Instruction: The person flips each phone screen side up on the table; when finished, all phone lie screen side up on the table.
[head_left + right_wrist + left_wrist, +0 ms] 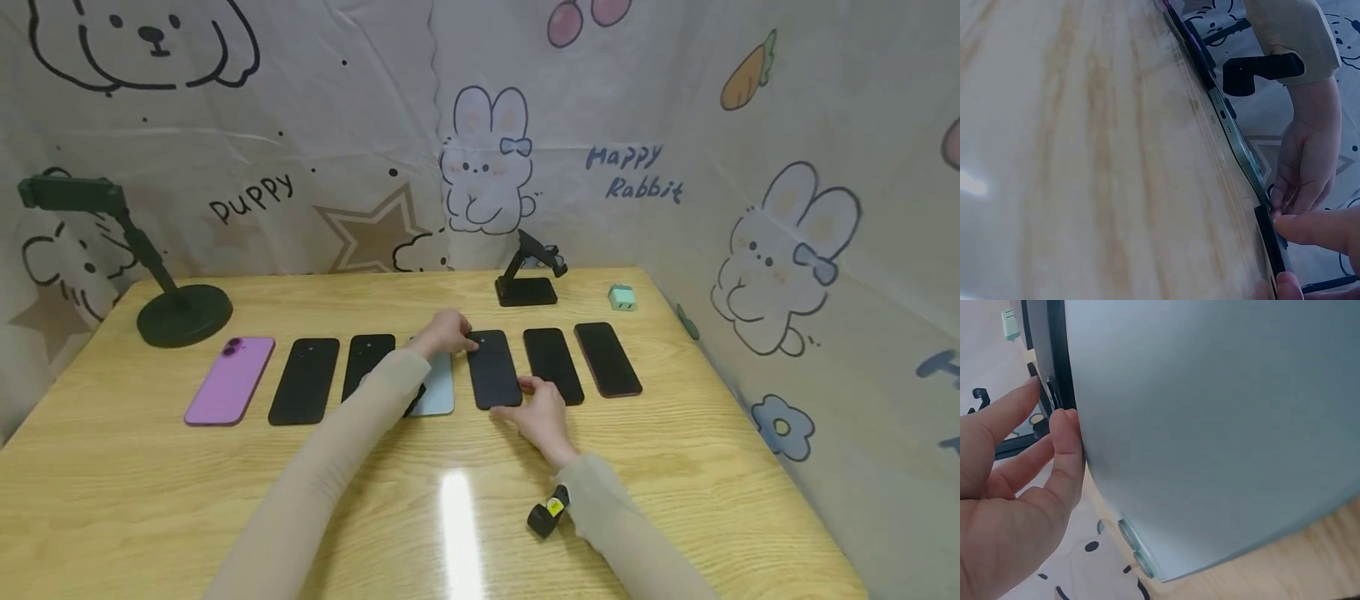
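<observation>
Several smartphones lie in a row across the wooden table. My left hand [447,332] reaches over the light blue smartphone [437,390] and holds the upper left corner of the dark blue smartphone [495,371] with its fingertips. My right hand [542,414] grips that same phone near its lower end, thumb at the left corner and fingers at the right edge. The pale phone's back [1210,425] fills much of the left wrist view, close beside the left fingers. In the right wrist view, a dark phone edge [1269,234] sits by the right thumb and fingers.
Left of the hands lie a pink phone [231,382] and black phones [304,382]; more black phones [553,367] lie to the right. Behind stand a dark green stand [183,312], a black stand [527,292] and a mint-green cube [622,297]. A printed cloth hangs around the table.
</observation>
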Available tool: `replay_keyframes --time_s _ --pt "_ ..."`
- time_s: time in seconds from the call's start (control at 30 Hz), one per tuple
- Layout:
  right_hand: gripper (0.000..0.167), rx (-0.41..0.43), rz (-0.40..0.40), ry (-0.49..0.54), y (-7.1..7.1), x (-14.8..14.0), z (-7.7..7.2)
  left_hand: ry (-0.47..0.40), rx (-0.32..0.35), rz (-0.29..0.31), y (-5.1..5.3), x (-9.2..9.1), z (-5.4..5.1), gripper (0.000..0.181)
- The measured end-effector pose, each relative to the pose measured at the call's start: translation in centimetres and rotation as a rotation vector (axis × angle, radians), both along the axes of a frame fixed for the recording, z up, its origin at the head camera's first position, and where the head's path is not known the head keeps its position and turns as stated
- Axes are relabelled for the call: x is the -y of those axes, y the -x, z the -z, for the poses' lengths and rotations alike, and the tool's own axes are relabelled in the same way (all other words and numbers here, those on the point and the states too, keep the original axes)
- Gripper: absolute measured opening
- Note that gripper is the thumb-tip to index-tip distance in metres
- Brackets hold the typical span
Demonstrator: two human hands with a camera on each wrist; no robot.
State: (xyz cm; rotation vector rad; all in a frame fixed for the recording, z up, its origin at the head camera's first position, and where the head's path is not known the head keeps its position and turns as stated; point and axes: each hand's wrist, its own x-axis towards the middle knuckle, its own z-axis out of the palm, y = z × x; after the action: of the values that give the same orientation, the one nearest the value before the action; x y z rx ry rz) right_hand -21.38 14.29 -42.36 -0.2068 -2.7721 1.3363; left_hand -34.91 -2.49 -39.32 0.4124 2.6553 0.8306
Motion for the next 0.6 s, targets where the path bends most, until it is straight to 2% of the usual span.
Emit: replay_keyframes --time_s 0.17,0.37,0.6 --pt "0.069 -0.008 -0.011 -0.017 0.01 0.18 0.28 0.038 0.003 -0.019 0.02 -0.07 0.43 0.034" --pt "0.073 -0.021 -0.022 -0.065 0.16 0.23 0.67 -0.017 0.035 -0.033 0.21 0.04 0.7 0.045" --pt "0.082 -0.007 -0.056 -0.085 0.18 0.26 0.53 -0.074 0.053 -0.026 0.36 0.07 0.91 0.042"
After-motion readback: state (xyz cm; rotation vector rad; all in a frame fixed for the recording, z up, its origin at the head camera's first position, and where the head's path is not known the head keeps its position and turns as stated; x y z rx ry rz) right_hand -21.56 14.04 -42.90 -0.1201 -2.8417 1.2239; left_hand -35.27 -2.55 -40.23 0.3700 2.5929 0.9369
